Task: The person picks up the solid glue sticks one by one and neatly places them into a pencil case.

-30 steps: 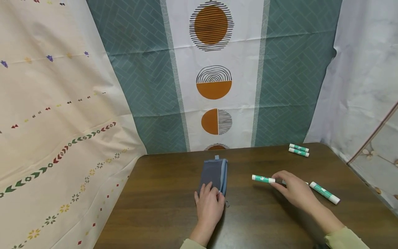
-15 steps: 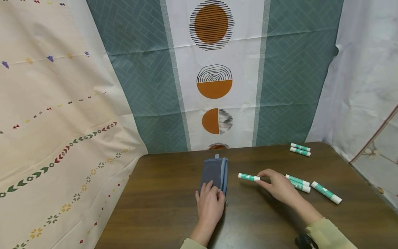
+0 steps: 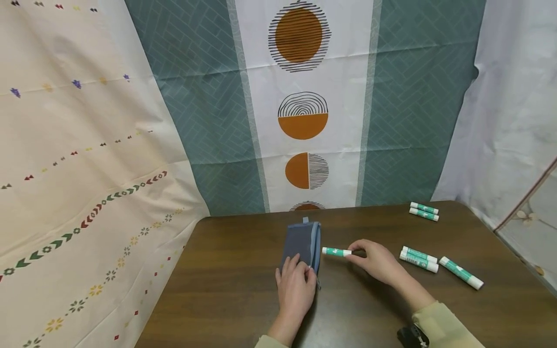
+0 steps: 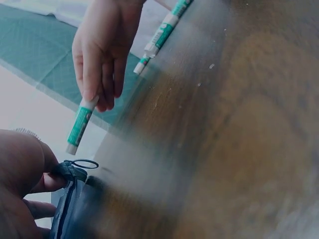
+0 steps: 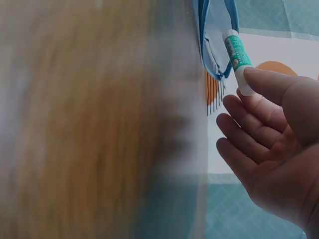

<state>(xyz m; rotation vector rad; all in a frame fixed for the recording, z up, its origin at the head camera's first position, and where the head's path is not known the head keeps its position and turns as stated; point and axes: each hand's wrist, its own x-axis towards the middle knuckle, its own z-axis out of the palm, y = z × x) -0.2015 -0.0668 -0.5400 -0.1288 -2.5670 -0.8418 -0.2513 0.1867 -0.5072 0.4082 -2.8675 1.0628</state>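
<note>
A blue zippered pencil pouch lies on the table, and my left hand holds its near end. In the left wrist view, thumb and fingers are at the pouch's zipper edge, close to a ring pull. The right wrist view shows the mouth of the pouch parted, with a pale lining. Between thumb and index finger, my right hand pinches one end of a white and green glue stick. The stick's free end points at the pouch's zipper side, a short gap away.
Two glue sticks lie side by side right of my right hand, and a single thicker one lies further right. Two more glue sticks are at the table's back right corner. Curtains hang behind and beside the table.
My right hand has carried the glue stick leftward, from beside the other sticks to near the pouch. My left hand has stayed on the pouch.
</note>
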